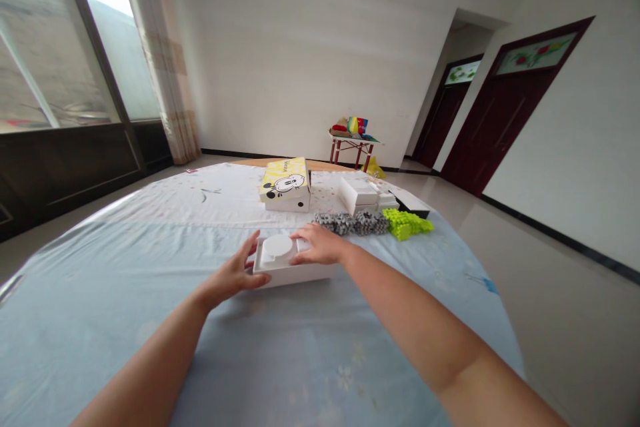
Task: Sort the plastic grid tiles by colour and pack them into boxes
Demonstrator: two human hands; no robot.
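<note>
An open white box (297, 275) sits on the cloth in front of me. Inside its left part lies a white piece with a round, flat top (278, 247); I cannot make out its kind. My left hand (240, 267) grips the box's left end, thumb on the near wall and fingers at the far side. From the right, my right hand (319, 245) reaches over the box. Its thumb and fingers close around a small white item (302, 245) beside the round top, mostly hidden by the hand.
Beyond the box stands a yellow and white carton (285, 185) with a cartoon print. Grey chenille-like bundles (350, 223) and a lime-green one (406, 223) lie at right, before several white boxes (358, 193). A light blue cloth (280, 360) covers the round table. Behind is a small side table (353, 140).
</note>
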